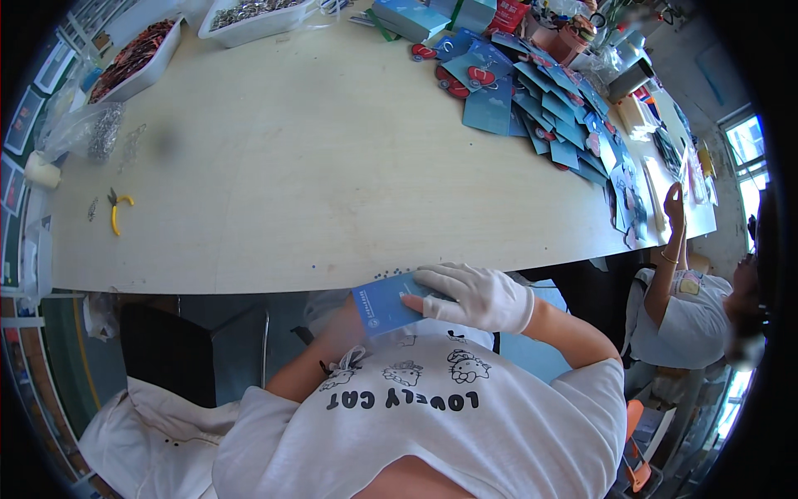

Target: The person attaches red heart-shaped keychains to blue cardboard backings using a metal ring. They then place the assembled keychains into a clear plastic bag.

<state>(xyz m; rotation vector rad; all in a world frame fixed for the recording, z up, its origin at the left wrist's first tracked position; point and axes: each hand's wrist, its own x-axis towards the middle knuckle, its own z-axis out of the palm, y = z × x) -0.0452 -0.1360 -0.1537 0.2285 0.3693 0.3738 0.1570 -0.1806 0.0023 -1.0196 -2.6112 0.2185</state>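
The gloved right hand [474,295] is pinching 1 blue card [385,304] at the table edge [249,279]; gripping by the card's margin seems wisest; the left hand is hiding below, so its state is unclear.

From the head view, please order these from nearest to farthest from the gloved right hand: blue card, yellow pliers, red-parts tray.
1. Blue card: under the right hand, at the near table edge.
2. Yellow pliers: far left on the table.
3. Red-parts tray: far left corner.

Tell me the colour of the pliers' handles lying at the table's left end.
Yellow: the small pliers have yellow handles, seen best in the head view.
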